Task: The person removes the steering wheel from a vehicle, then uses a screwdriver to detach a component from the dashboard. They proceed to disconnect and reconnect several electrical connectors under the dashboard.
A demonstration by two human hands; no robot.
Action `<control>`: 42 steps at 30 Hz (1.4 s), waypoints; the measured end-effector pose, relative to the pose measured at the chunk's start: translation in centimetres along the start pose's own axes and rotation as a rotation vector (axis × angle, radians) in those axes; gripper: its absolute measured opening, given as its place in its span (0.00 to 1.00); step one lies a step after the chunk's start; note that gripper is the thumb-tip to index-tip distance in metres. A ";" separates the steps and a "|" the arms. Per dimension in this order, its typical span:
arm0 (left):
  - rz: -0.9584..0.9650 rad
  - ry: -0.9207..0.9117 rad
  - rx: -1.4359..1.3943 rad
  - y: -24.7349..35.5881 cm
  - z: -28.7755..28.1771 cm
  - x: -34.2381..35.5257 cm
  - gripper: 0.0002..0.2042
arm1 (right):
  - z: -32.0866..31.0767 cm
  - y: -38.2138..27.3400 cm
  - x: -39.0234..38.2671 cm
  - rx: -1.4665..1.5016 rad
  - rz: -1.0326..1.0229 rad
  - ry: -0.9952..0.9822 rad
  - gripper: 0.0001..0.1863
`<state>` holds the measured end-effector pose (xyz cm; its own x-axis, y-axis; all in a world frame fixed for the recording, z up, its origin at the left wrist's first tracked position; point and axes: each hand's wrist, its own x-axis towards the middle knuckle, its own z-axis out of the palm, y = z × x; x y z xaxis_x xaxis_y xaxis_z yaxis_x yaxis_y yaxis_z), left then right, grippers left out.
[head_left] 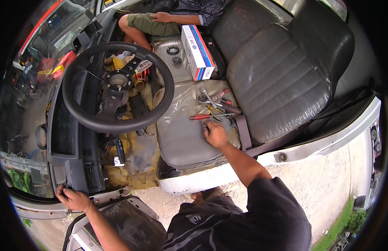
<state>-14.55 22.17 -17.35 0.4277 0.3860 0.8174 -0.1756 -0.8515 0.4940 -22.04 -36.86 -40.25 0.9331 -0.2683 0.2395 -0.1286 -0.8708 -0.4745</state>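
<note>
My right hand (215,134) is on the grey driver's seat (181,146), fingers curled on something small and dark I cannot make out, just below a red screwdriver (199,117). A pile of tools lies there: a ratchet (202,98), a socket wrench (209,96) and yellow-handled pliers (215,115). My left hand (76,201) grips the dashboard's outer end (68,175) by the windscreen pillar. The black steering wheel (169,83) stands left of the seat, its hub bare.
A co-worker (160,23) sits in the passenger side. A white-and-blue box (194,52) and two black rings (173,50) lie on the middle seat. A red box (63,65) sits by the windscreen. The open door (114,221) is below left.
</note>
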 end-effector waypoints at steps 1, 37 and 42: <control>-0.006 -0.001 0.000 0.1 0.1 0.0 0.13 | 0.3 0.0 0.1 -0.063 -0.021 -0.020 0.15; 0.077 -0.126 0.185 4.0 -0.7 1.0 0.07 | 0.3 -2.1 -0.2 -0.411 0.124 -0.392 0.32; 0.067 -0.066 0.146 4.3 -0.7 0.8 0.06 | -1.3 -3.9 0.6 -0.485 0.219 -0.659 0.37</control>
<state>-15.57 19.06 -14.42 0.4774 0.3069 0.8233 -0.0768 -0.9188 0.3871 -21.39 -34.16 -37.10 0.8560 -0.2873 -0.4299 -0.3186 -0.9479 -0.0010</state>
